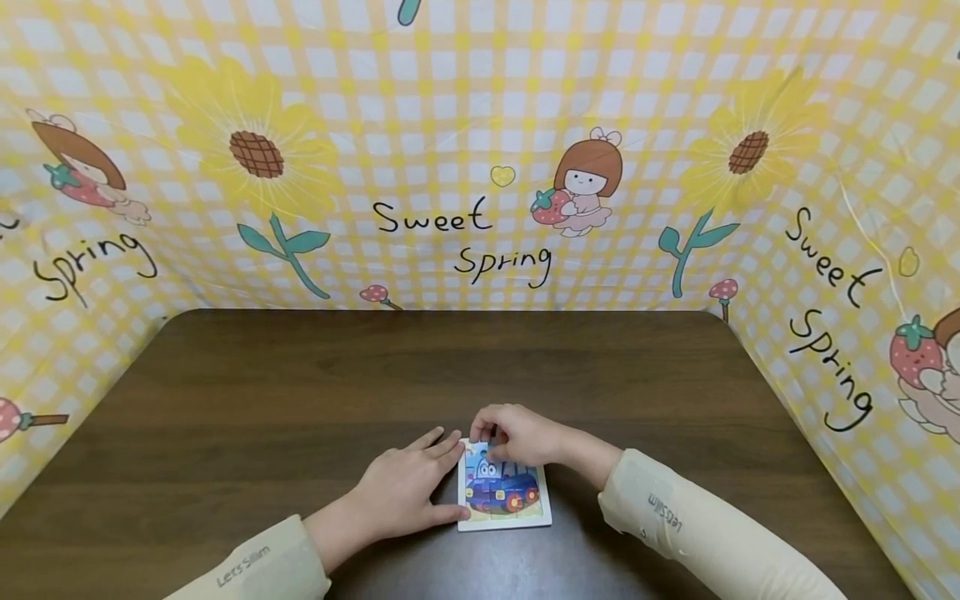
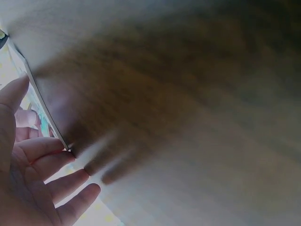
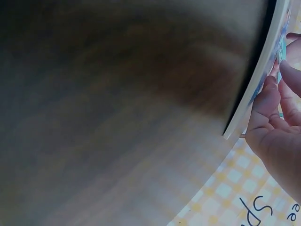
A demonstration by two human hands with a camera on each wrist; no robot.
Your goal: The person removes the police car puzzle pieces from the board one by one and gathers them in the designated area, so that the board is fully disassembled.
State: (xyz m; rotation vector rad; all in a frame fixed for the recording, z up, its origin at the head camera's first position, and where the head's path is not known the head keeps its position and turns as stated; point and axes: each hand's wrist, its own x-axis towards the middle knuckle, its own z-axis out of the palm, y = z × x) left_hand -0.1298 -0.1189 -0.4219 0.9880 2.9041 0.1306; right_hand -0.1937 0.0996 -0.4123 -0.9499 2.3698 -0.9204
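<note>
A small jigsaw puzzle (image 1: pixel 504 500) in a white frame lies on the table, its picture a blue cartoon car with red wheels. My left hand (image 1: pixel 405 492) spreads beside it, with the thumb at the lower left corner and fingertips at the upper left edge. In the left wrist view, the fingers (image 2: pixel 68 190) are stretched out along the frame (image 2: pixel 47 113). My right hand (image 1: pixel 521 435) bends over the top of the puzzle, thumb and fingers pinching a puzzle piece at the upper left part. That piece is mostly hidden by the fingers. The right wrist view shows the fingertips close against the picture.
The dark wooden table (image 1: pixel 337 375) extends beyond the puzzle on all sides. A yellow checked cloth (image 1: pixel 450 125) with flowers and lettering stands as a wall at the back and both sides.
</note>
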